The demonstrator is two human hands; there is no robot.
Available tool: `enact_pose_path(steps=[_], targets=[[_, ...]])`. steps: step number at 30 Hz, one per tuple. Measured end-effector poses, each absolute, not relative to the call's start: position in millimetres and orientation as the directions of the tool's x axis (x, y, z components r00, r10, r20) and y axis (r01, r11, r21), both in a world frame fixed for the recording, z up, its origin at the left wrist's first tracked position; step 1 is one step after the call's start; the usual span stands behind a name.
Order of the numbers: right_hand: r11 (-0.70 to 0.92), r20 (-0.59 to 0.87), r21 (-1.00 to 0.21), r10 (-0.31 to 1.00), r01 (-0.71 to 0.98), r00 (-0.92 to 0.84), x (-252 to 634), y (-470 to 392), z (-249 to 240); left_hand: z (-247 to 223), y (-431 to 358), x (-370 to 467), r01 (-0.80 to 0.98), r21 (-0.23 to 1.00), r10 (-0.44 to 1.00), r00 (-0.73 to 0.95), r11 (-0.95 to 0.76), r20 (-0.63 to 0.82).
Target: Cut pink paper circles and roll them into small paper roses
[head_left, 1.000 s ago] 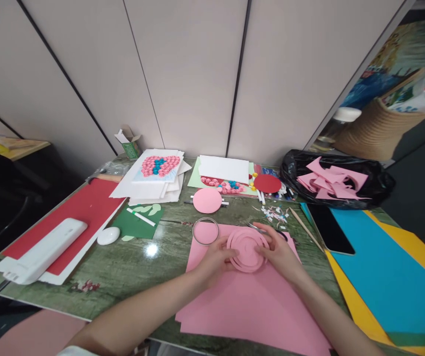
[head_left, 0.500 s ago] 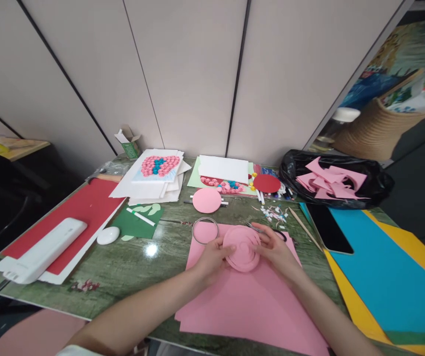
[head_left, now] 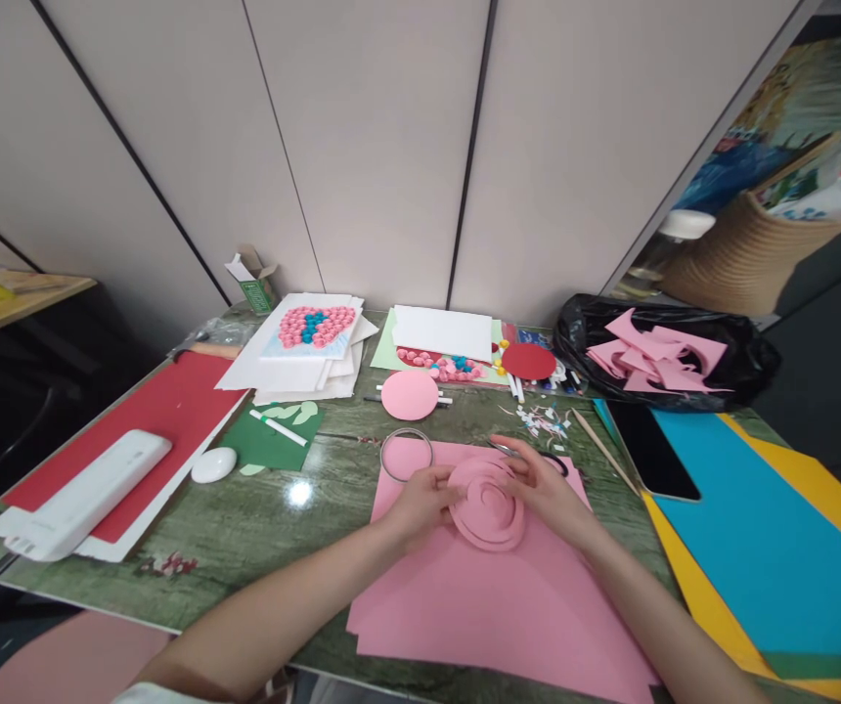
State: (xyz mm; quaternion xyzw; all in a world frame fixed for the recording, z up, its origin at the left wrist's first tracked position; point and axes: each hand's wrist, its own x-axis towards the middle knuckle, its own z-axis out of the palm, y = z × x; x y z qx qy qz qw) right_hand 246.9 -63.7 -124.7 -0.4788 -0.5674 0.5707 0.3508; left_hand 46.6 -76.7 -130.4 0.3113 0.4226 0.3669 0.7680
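A pink paper spiral (head_left: 488, 528), cut from a round piece, is held between my two hands above pink paper sheets (head_left: 479, 616). My left hand (head_left: 424, 504) pinches its left edge with thumb and fingers. On the other side, my right hand (head_left: 545, 489) grips the upper right of the spiral, its thumb near the inner coil. Scissors (head_left: 553, 463) lie under and behind my right hand, mostly hidden, with one dark handle loop showing. Just beyond my left hand, a metal ring (head_left: 406, 455) rests on the pink sheets.
Behind are a pink paper circle (head_left: 410, 395) and a red circle (head_left: 529, 361). A black bag (head_left: 754, 362) holds pink scraps. To the right lie a phone (head_left: 655, 455), a wooden stick (head_left: 606, 450) and blue paper (head_left: 765, 548). A white device (head_left: 98, 494) sits left on red paper.
The spiral has shifted slightly right and towards me, and its coils show more open gaps. Both hands still hold it; the things around are unmoved.
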Motion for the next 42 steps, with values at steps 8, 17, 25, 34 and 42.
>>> enact_pose_path(steps=[8,17,25,34,42], targets=[[-0.107,-0.142,-0.982,0.963,0.158,-0.231,250.7,-60.9,-131.8,-127.1,-79.8,50.7,-0.284,0.843,0.869,0.343,0.457,-0.356],[0.019,-0.05,-0.938,0.981,0.347,-0.188,250.4,-63.9,-133.3,-98.1,-65.2,23.6,0.457,0.861,0.946,0.314,-0.225,0.08],[0.141,0.082,-0.82,0.988,0.554,-0.13,255.5,-77.5,-118.8,-97.1,-62.8,2.5,0.915,0.247,0.939,0.34,-0.319,-0.05],[0.218,0.183,-0.737,0.976,0.639,-0.121,242.8,-87.9,-110.1,-80.8,-66.3,14.6,0.849,0.399,0.922,0.388,-0.347,-0.024],[0.399,0.373,-0.679,0.911,0.617,-0.178,230.0,-101.3,-102.7,-83.0,-84.4,34.6,0.186,0.983,0.9,0.43,-0.004,-0.078]])
